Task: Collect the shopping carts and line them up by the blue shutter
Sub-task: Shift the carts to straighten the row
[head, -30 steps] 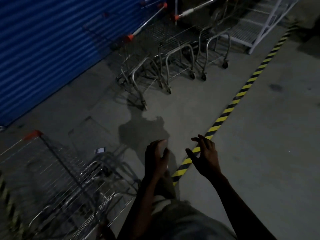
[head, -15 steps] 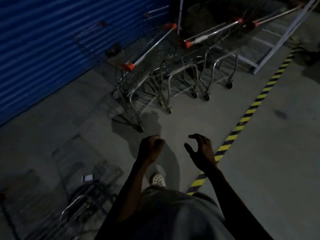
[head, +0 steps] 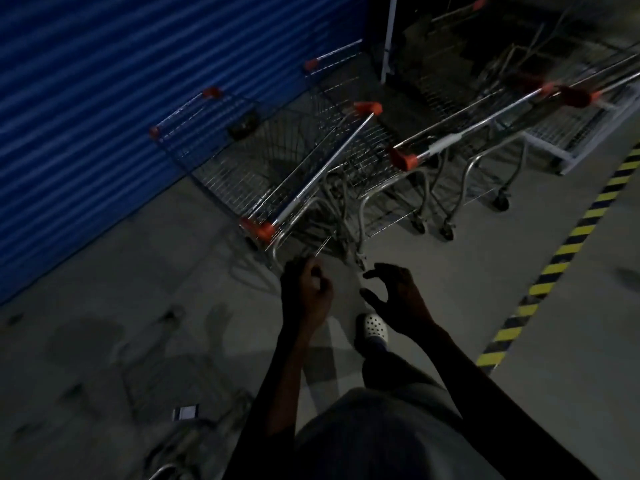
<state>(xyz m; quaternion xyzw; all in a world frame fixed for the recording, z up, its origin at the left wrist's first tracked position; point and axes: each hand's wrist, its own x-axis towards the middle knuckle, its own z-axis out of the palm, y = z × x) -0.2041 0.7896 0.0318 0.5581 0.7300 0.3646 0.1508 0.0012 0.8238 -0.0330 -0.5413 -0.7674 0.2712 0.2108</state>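
Several wire shopping carts with orange handle ends stand side by side against the blue shutter. The nearest cart has its handle bar pointing toward me; a second cart stands to its right. My left hand hangs just short of the nearest cart's frame, fingers curled into a loose fist with nothing in it. My right hand is beside it, fingers spread and half bent, holding nothing. Neither hand touches a cart.
A yellow-and-black floor stripe runs diagonally on the right. A white metal frame stands behind the carts at right. Part of another cart shows at the bottom left. My white shoe is on the concrete floor.
I have walked closer to the row of carts, which now fills the upper middle of the view. My left hand has curled from spread fingers into a loose fist. The cart at lower left has slid almost out of view.
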